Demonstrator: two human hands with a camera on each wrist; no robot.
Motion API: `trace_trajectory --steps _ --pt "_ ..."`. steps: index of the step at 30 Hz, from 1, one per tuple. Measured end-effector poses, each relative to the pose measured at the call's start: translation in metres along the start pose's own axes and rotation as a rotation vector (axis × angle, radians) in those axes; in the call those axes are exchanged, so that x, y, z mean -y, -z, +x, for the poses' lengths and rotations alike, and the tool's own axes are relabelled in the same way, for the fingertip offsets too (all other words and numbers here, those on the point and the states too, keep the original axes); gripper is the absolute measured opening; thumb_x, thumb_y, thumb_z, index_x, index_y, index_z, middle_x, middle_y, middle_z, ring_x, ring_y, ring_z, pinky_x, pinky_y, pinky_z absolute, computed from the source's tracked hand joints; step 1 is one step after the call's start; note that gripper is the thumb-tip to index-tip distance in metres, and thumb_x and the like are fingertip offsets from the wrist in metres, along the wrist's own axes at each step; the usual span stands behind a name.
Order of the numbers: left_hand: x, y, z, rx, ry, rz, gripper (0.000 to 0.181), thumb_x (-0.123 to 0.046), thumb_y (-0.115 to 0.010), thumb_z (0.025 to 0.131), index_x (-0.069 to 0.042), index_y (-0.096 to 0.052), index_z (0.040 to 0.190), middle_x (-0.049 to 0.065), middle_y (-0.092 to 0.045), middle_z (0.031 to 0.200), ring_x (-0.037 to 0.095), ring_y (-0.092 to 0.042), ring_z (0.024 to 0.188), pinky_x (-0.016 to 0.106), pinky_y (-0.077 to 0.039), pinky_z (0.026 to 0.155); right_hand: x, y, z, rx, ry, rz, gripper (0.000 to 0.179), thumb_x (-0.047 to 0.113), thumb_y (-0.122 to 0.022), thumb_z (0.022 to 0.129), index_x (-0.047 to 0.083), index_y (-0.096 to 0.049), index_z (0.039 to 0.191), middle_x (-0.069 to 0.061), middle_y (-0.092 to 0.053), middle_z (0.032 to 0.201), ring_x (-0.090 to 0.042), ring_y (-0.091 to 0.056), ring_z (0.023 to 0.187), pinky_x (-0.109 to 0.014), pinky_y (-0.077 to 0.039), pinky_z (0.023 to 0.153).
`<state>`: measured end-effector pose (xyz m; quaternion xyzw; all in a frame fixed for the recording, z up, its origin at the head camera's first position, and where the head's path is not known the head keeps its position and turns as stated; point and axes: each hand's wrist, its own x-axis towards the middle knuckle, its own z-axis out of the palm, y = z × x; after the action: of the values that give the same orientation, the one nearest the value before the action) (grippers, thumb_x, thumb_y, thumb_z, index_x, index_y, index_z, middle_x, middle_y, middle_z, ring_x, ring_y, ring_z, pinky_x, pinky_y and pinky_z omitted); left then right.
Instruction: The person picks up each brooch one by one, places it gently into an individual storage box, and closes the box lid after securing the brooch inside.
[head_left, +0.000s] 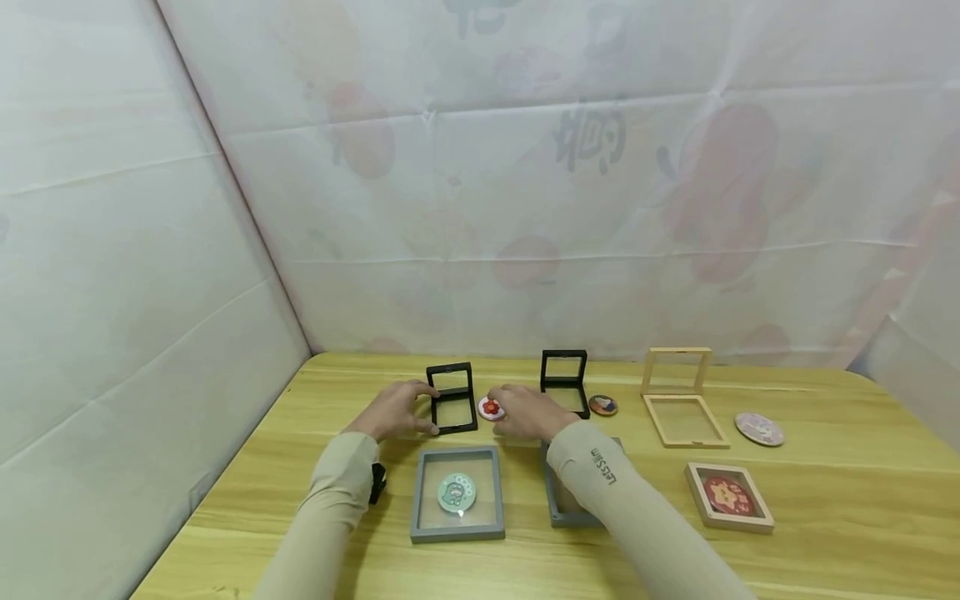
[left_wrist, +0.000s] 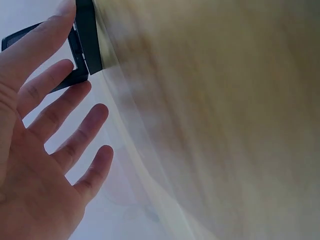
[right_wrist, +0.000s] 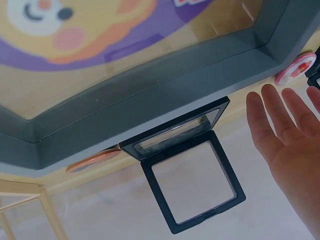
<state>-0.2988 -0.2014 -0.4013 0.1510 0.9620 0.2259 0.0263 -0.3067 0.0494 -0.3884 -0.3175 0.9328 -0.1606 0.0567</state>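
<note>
My left hand (head_left: 393, 410) is at the left side of an unfolded black display frame (head_left: 454, 431), its thumb and a fingertip right at the edge. The left wrist view shows the other fingers spread and fairly straight. The frame's lid stands raised at the back. Just right of it lies a round white badge with a red flower (head_left: 491, 407). My right hand (head_left: 525, 411) reaches over the badge's right side, thumb and fingertips at its rim. In the right wrist view, the fingers (right_wrist: 272, 107) look extended beside the badge.
Another unfolded black frame (head_left: 564, 382) and a dark round badge (head_left: 603, 406) stand to the right. Farther right are a cream frame (head_left: 677, 393), a pale badge (head_left: 760, 429) and a boxed red badge (head_left: 729, 497). Grey frames (head_left: 458, 534) lie nearer; my right sleeve partly covers one.
</note>
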Motion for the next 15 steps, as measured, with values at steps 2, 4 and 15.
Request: trace_trajectory --steps 2,4,15 --pt "-0.0007 0.0005 0.0005 -0.001 0.003 0.009 0.060 -0.021 -0.090 0.076 -0.006 -0.066 0.130 0.020 -0.055 0.143 0.043 -0.047 0.133 0.061 -0.034 0.112 -0.0002 -0.0005 0.0003 0.008 -0.006 -0.007 0.045 0.012 -0.076 0.091 0.000 -0.060 0.132 -0.016 -0.063 0.127 -0.028 -0.063 0.109 -0.042 -0.054 0.088" --pt "-0.0016 0.0010 0.0008 0.004 0.012 0.012 0.061 -0.022 -0.090 0.076 -0.006 -0.067 0.130 0.020 -0.055 0.143 0.043 -0.047 0.134 0.061 -0.033 0.112 -0.0005 -0.0008 0.0006 0.012 -0.006 -0.013 0.045 0.011 -0.076 0.091 -0.001 -0.060 0.132 -0.017 -0.063 0.127 -0.028 -0.062 0.110 -0.043 -0.054 0.089" --pt "-0.0011 0.0002 0.0012 0.046 0.064 -0.007 0.057 -0.022 -0.087 0.081 0.002 -0.066 0.129 0.019 -0.058 0.140 0.042 -0.051 0.131 0.056 -0.039 0.110 -0.0003 -0.0011 0.0050 0.020 -0.021 -0.030 0.048 0.009 -0.074 0.092 -0.001 -0.058 0.136 -0.021 -0.058 0.136 -0.033 -0.059 0.119 -0.044 -0.052 0.094"
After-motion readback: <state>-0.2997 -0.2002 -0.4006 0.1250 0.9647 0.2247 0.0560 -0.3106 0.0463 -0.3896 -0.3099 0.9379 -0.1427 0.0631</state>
